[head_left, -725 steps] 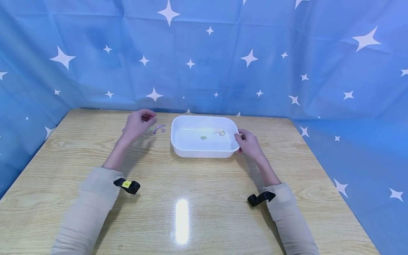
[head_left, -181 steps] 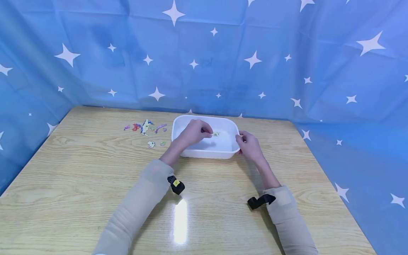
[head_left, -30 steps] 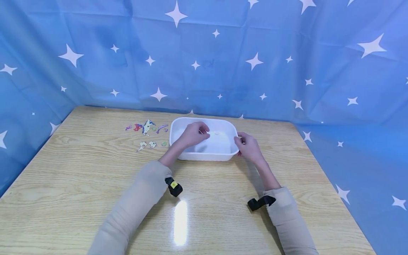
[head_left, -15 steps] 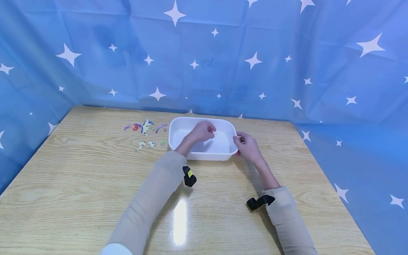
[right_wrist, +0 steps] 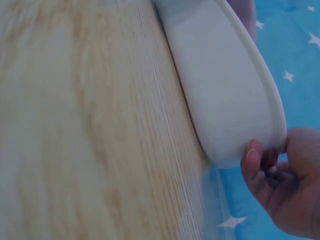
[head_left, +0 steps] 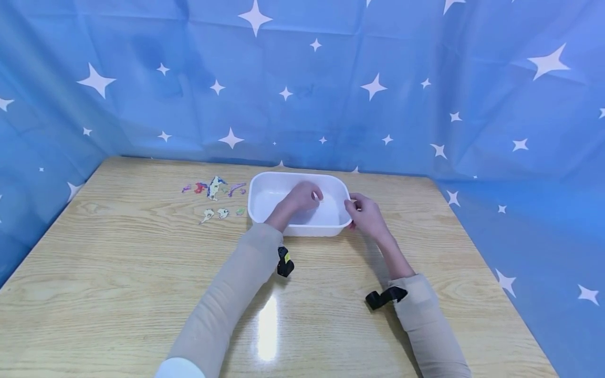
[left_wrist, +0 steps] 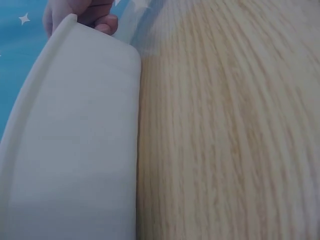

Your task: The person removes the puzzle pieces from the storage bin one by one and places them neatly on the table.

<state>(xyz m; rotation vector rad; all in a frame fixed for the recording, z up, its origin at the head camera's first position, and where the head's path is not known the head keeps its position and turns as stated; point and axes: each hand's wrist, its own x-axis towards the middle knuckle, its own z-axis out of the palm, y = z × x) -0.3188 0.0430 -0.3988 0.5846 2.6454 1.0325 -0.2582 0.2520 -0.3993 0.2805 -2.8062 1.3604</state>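
A white plastic tub (head_left: 264, 220) stands near the far edge of the table. My right hand (head_left: 371, 214) grips its right rim, thumb and curled fingers at the corner in the right wrist view. Inside the tub, my left hand (head_left: 303, 196) reaches down with thumb and forefinger bent into a ring, their tips close to the tub floor. I cannot tell whether a small piece is between them. Left of the tub, a front row of small flat cut-outs holds a pale tailed piece (head_left: 207, 216), a pale rounded piece (head_left: 222, 213) and a green piece (head_left: 240, 211).
Behind that row lie more flat cut-outs: a large pale and blue piece (head_left: 215, 188), a red piece (head_left: 199, 187), a purple piece (head_left: 186, 188) and a purple strip (head_left: 235, 189). A blue star-patterned cloth (head_left: 302, 126) hangs behind the wooden table (head_left: 118, 252).
Pale and green pieces seen in the tub earlier no longer show there; the front row has appeared on the table. Over the last second my left hand has moved right within the tub.
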